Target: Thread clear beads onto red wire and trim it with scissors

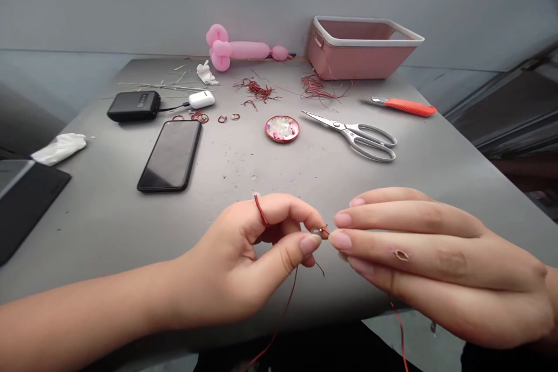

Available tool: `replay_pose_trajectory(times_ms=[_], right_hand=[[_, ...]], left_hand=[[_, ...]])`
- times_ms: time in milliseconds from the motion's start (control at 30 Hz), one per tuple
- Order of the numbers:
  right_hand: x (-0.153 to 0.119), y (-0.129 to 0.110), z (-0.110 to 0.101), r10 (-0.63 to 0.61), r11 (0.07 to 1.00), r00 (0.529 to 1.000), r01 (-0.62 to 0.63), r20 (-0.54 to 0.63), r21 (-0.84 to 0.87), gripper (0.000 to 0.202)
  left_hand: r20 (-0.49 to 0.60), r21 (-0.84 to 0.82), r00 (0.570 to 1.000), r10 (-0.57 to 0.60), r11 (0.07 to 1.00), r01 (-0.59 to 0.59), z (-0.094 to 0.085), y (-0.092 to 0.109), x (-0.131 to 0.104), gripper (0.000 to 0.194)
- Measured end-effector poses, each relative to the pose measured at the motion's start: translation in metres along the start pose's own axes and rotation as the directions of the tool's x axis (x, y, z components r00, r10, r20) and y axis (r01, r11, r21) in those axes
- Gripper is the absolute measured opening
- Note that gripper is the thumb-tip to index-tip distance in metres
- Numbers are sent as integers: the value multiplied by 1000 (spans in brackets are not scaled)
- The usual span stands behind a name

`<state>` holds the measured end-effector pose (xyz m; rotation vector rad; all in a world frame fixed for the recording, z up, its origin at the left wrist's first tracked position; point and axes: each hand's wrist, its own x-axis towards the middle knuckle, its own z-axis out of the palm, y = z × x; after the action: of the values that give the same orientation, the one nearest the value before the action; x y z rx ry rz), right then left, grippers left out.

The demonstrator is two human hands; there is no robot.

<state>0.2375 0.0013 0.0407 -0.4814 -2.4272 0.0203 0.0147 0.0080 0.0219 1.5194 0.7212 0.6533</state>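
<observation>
Between thumb and index finger, my left hand [265,250] pinches a small pale bead [317,232] with thin red cord [325,229] tied at it. A loop of dark red braided cord [260,210] circles that index finger. My right hand [440,261] is closed, its fingers pressed together and their tips at the cord beside the bead; its thumb is hidden. One red strand [285,308] hangs below my left hand, and another red strand [400,331] trails down under my right hand.
Scissors [349,132], a round dish of beads [282,129] and a phone [171,156] lie ahead. Behind them are red cord scraps [259,90], a cord tangle [320,87], a pink basket [357,61], a pink balloon [248,50], an orange-handled cutter [410,107] and a black power bank [134,106].
</observation>
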Motion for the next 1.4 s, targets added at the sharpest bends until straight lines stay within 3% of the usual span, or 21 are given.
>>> replay_pose_trajectory(times_ms=[200,467,533,600,700,767,833,933,1000,1100,1300,1400], right_hand=[[-3,-1,-1,-19,999,1000,19,4,-33,28],[3,7,-4,-176,962,981,190,86,-196,35],[2,10,2,-227,952,973,230,40,-203,32],[0,15,10,-271,953,957,252,-105,-169,29],[-5,20,21,-120,992,971,125,-205,14,21],[-8,21,26,82,980,971,-37,-224,197,22],[-9,19,30,303,892,932,-206,-196,402,27],[-8,16,36,476,683,879,-386,23,620,20],[-6,14,38,490,581,864,-425,119,694,7],[-4,14,39,495,456,853,-417,166,786,5],[-7,16,41,521,17,783,-408,340,913,6],[-8,15,42,492,-27,795,-393,354,919,6]], left_hand=[[4,-47,1000,-31,998,31,0,-2,-1,6],[-33,-88,999,-32,996,29,-1,-2,0,6],[-40,-117,998,-41,992,36,0,-1,1,6],[-64,-140,997,-46,989,37,0,-2,2,8],[-128,-103,992,1,995,-14,-2,-2,3,9],[-153,-52,987,53,997,-62,-3,-3,3,9],[-153,-43,986,70,996,-77,-4,-3,4,9],[-122,-130,992,26,991,-42,-5,-4,6,8],[-92,-201,996,-18,980,-1,-6,-5,8,6],[-25,-304,995,-99,949,87,-8,-5,11,4],[94,-494,972,-213,838,232,-10,-4,14,13],[145,-558,963,-229,785,271,-10,-5,14,15]])
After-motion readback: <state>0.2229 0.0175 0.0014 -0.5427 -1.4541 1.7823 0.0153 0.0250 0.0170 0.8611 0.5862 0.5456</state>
